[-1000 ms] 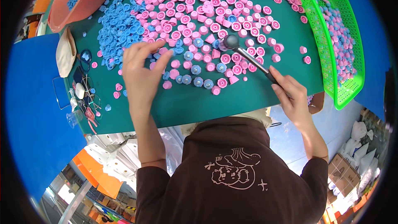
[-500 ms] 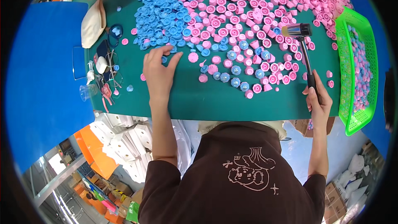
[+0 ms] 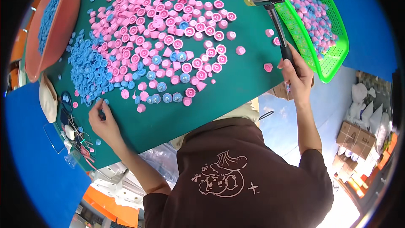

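In my right hand (image 3: 297,76) is a mallet (image 3: 276,23) gripped by its black handle; its metal head has an amber face and a black face and hangs beside the green basket. My left hand (image 3: 106,124) rests at the near edge of a heap of small blue flower-shaped caps (image 3: 88,65). Its thumb and forefinger are pinched close together by a blue cap; whether they hold one is hard to see. Many small pink fluted cups (image 3: 147,21) spread across the green table. A few blue-topped cups (image 3: 167,97) stand in a curved line nearest me.
A green perforated basket (image 3: 339,50) of mixed pink and blue pieces is at the right. On the far left sits a salmon-coloured basin (image 3: 69,25) with blue pieces. A beige pouch (image 3: 48,99) and pink-handled scissors (image 3: 87,159) lie along the left table edge.
The whole view has turned, tilting the table and bringing the basin into fuller sight. My left thumb and forefinger have drawn together. The mallet stays in my right hand, now close to the basket.
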A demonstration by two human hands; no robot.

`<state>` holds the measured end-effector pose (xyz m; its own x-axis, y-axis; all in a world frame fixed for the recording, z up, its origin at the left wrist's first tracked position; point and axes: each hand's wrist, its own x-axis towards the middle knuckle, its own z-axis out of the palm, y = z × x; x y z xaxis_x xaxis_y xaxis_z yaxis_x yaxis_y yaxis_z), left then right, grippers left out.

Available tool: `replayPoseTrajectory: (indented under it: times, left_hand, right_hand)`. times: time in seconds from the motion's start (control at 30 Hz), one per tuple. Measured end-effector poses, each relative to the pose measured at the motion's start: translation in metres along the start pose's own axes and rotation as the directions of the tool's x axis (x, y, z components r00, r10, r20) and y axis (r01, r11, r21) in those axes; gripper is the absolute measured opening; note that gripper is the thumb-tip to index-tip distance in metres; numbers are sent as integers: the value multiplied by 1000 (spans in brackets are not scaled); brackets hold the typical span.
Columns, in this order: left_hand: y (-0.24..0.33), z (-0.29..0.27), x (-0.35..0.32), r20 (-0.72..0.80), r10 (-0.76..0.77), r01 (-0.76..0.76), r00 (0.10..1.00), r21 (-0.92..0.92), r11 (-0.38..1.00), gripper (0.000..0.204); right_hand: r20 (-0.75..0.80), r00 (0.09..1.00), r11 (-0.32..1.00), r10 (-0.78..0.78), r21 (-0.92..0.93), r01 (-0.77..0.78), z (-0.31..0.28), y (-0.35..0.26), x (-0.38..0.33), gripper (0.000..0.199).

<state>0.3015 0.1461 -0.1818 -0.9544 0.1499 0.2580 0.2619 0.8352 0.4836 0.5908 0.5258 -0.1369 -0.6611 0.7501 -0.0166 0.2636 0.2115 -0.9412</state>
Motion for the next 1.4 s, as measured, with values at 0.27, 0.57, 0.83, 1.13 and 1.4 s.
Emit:
replayPoseTrajectory:
  times: [0.27, 0.57, 0.83, 1.13, 1.4]
  left_hand:
    - [-2, -7, -1, 58, -8, 5, 998, 42, 999, 25]
    - [18, 7, 7, 81, 153, -160, 985, 80, 984, 27]
    - [81, 5, -25, 80, 210, -188, 975, -222, 957, 24]
    - [205, 35, -82, 217, 669, -421, 711, -631, 652, 29]
    - [270, 109, -112, 107, 799, -531, 591, -695, 486, 20]
  right_hand:
    - [-24, 999, 945, 32, -325, -38, -14, 14, -13, 43]
    - [65, 994, 944, 89, -323, -64, 5, 11, 1, 20]
    - [127, 989, 939, 71, -344, -23, 14, 2, 9, 19]
    - [18, 997, 945, -73, -317, 75, 0, 10, -7, 27]
    - [-112, 993, 975, 43, -214, -67, -51, 20, -78, 40]
